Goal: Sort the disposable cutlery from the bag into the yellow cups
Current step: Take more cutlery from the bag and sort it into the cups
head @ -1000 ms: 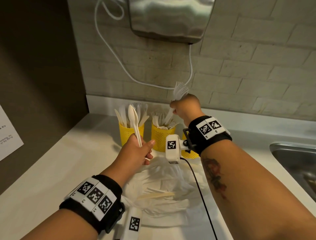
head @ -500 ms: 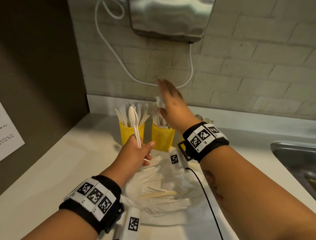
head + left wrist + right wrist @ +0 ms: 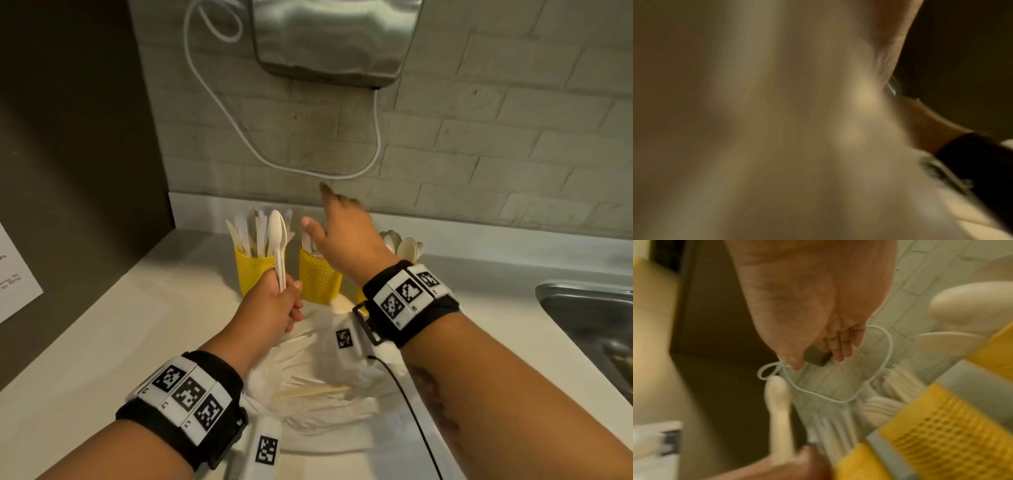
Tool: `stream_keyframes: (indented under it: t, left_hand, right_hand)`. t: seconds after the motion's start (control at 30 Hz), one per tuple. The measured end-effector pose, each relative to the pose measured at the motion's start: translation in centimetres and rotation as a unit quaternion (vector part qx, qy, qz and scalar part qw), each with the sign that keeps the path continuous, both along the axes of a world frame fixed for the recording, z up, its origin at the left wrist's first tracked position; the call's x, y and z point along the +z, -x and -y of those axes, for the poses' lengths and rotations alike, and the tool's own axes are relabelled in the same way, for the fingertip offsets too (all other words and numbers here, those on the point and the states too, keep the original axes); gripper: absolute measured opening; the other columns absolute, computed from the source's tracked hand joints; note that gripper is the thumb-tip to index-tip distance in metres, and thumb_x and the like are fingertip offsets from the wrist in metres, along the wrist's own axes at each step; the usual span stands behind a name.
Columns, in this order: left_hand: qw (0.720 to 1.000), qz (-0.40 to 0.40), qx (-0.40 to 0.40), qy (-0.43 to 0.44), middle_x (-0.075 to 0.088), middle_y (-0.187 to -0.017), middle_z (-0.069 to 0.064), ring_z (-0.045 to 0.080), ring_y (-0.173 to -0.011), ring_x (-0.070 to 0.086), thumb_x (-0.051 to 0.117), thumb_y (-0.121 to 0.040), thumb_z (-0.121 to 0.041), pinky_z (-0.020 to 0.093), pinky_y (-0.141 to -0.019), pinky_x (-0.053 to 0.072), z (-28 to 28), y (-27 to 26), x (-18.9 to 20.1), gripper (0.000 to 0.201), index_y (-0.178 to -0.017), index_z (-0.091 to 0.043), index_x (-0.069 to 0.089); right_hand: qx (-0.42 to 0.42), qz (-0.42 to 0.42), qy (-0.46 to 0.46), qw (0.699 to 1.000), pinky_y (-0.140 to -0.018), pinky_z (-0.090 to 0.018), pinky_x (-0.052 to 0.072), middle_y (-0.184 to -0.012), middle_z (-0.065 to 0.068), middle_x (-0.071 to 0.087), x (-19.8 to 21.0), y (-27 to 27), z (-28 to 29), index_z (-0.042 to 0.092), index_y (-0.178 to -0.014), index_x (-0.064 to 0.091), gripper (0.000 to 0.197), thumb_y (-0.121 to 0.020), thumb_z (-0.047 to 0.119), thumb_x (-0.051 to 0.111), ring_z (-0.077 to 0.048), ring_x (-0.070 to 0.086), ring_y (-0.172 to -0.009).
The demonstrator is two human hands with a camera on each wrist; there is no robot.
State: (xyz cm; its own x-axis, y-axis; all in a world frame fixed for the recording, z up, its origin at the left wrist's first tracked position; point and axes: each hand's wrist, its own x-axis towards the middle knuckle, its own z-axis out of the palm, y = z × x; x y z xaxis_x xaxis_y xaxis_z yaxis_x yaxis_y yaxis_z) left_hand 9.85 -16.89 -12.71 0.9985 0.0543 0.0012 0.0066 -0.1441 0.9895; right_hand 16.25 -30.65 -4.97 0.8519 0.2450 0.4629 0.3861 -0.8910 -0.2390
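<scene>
Three yellow mesh cups stand by the back wall: the left cup point(image 3: 251, 274) with knives, the middle cup point(image 3: 318, 279) with forks, the right cup point(image 3: 361, 298) mostly hidden behind my right wrist, its spoons point(image 3: 406, 246) showing above. My left hand point(image 3: 281, 299) grips a few white spoons point(image 3: 276, 236) upright in front of the left cup. My right hand point(image 3: 334, 221) hovers open over the middle cup, fingers point(image 3: 838, 347) straight and holding nothing. The white bag point(image 3: 325, 373) lies crumpled below both hands with a pale wooden piece point(image 3: 308, 392) in it. The left wrist view is blurred.
A steel sink point(image 3: 589, 318) is set into the counter at the right. A metal hand dryer point(image 3: 335, 37) hangs on the brick wall above the cups, its white cable point(image 3: 239, 113) looping down. A dark wall with a paper sheet point(image 3: 17, 277) bounds the left.
A second ago my right hand held a bundle of forks above the middle cup; it has let them go into the cup and now is open. The left hand kept its spoons.
</scene>
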Motion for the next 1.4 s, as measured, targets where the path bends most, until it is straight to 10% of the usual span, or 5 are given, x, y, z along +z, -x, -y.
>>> stream_keyframes:
  t: [0.4,0.67,0.93,1.2,1.4]
  left_hand:
    - [0.966,0.097,-0.084,-0.223,0.060,-0.071,-0.007,0.021,-0.073,0.063,0.065,-0.092,-0.022,0.036,-0.068,0.051,2.2,0.1,0.8,0.005,-0.097,-0.020,0.066]
    - [0.889,0.038,-0.149,-0.432,0.057,-0.099,-0.006,0.013,-0.090,0.054,0.072,-0.085,-0.027,0.024,-0.074,0.040,0.6,-0.1,-0.2,0.012,-0.094,-0.025,0.064]
    - [0.767,-0.093,-0.311,-0.554,0.017,-0.155,-0.011,0.016,-0.131,0.041,0.077,-0.069,-0.052,0.031,-0.109,0.038,-4.0,3.8,0.5,0.055,-0.118,-0.048,0.052]
    - [0.709,-0.135,-0.348,-0.598,-0.037,-0.156,-0.007,0.016,-0.147,-0.025,0.081,-0.058,-0.064,0.044,-0.123,-0.001,-6.1,6.2,-1.7,0.148,-0.147,-0.031,-0.032]
    - [0.749,-0.030,-0.349,-0.563,-0.033,-0.155,-0.016,0.005,-0.141,-0.030,0.067,-0.071,-0.071,0.037,-0.121,-0.010,-5.6,7.0,-1.3,0.098,-0.150,-0.046,0.015]
  right_hand:
    - [-0.028,-0.089,-0.415,0.905,-0.069,-0.040,0.054,-0.084,-0.006,0.064,-0.2,6.1,3.5,0.011,-0.103,0.053,0.029,-0.085,0.022,0.072,-0.023,0.065,-0.079]
    - [-0.143,0.081,-0.287,0.944,-0.073,-0.035,0.051,-0.084,-0.008,0.060,0.2,3.6,11.3,0.029,-0.153,-0.011,0.092,-0.093,0.005,0.055,-0.022,0.061,-0.074]
    - [-0.159,0.072,0.058,0.983,-0.076,-0.039,0.038,-0.098,-0.018,0.064,-5.5,0.7,11.8,0.008,-0.127,0.053,0.036,-0.095,0.021,0.042,-0.036,0.055,-0.087]
    - [-0.141,0.039,0.126,0.981,-0.102,-0.045,0.034,-0.145,-0.019,0.035,-1.6,5.8,8.2,0.012,-0.151,0.027,0.067,-0.094,0.038,0.052,-0.038,0.037,-0.129]
    - [0.167,-0.228,0.257,0.924,-0.087,-0.030,0.039,-0.126,-0.002,0.051,-3.0,13.8,2.4,0.020,-0.130,0.051,0.047,-0.090,0.041,0.061,-0.023,0.051,-0.115]
